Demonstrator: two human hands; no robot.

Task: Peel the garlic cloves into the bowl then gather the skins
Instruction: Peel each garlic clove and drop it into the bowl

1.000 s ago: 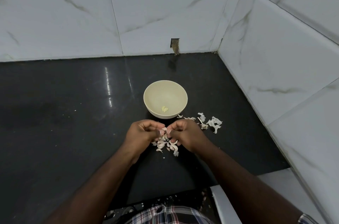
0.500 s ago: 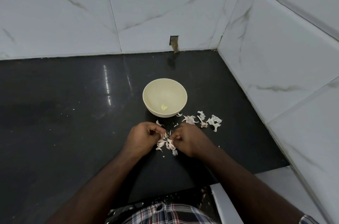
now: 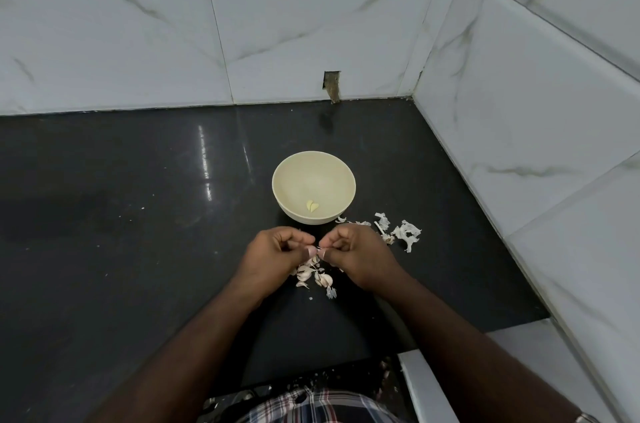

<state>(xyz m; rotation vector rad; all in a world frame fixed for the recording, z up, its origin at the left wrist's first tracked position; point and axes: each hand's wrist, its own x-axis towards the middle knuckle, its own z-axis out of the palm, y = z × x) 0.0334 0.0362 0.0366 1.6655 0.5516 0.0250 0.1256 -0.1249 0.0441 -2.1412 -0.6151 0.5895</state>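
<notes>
Because peeling needs one hand to steady and the other to strip, we have brought our left hand (image 3: 273, 254) and right hand (image 3: 349, 254) together just this side of the bowl (image 3: 287, 166), fingers curled in and tips nearly meeting. Between them we pinch a small garlic clove (image 3: 313, 250); only a pale sliver of it shows past the fingertips, so how much skin still clings to it is hard to say. Neither hand is spread; both are narrowed to a tight pinch on that one clove.

From our hands, the bowl sits at twelve o'clock, close enough that a finished clove should need only a short reach to drop in. Two peeled cloves (image 3: 313, 206) already lie against its near inner wall, which suggests the task is at an early stage.

At six o'clock from the pinch, directly under our hands, lies the heap of unpeeled cloves (image 3: 313, 275), kept there, we judge, so the next one is within a finger's reach. Discarded skins (image 3: 403, 233) lie at about two o'clock from the hands, just beside the bowl's right flank, a sensible side to shed them since it keeps them apart from the unpeeled heap.

All of this rests on the dark countertop (image 3: 121, 214), where pale scraps show up plainly, which should help when we come to gather the skins.
</notes>
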